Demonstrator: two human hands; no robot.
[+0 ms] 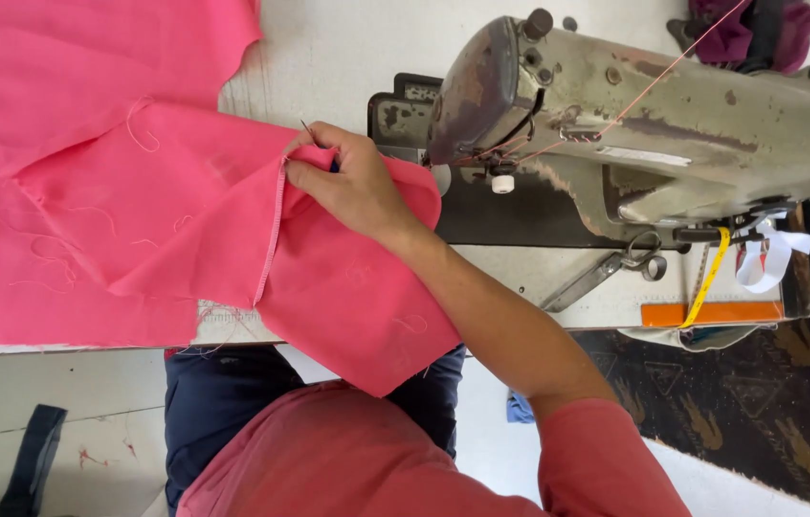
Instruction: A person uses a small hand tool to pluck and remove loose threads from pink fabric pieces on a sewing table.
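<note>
- White tabletop (pixel 328 48) carries an old, worn sewing machine (pixel 654 124); scissors (pixel 639 260) and a yellow tape measure (pixel 708 278) lie near its base, above a pale tiled floor (pixel 70 402).
- Your pink fabric (pixel 137 191) spreads flat across the tabletop beside the machine, its stitched edge (pixel 271 230) running toward you and one corner hanging off the near side.
- Your one visible hand (pixel 352 187), apparently the right, reaches in on an extended forearm, its fingers (pixel 304 172) pinching the fabric's edge and a thin, dark tool.
</note>
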